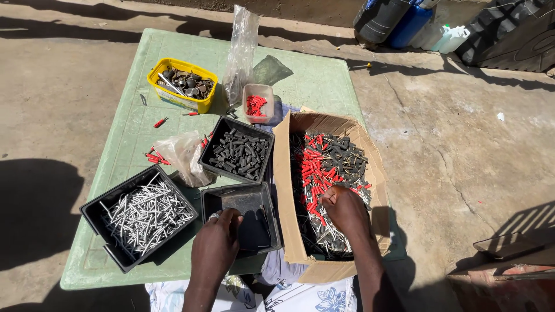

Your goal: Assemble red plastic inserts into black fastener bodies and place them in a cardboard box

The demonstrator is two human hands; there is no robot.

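Observation:
My right hand [345, 209] reaches into a cardboard box [283, 190] full of red and dark grey plugs with metal pins [326, 164]; its fingers are curled down among the parts, and what they hold is hidden. My left hand [217, 242], with a ring on one finger, rests on the near rim of a black tray [266, 222] that looks nearly empty. Whether it grips the rim is unclear.
On the green table [133, 133] stand a black tray of metal pins [140, 218], a black tray of dark sleeves [238, 149], a yellow tub of metal parts [182, 84], a small tub of red pieces [257, 104] and plastic bags [240, 52]. Jugs and containers [416, 26] stand beyond.

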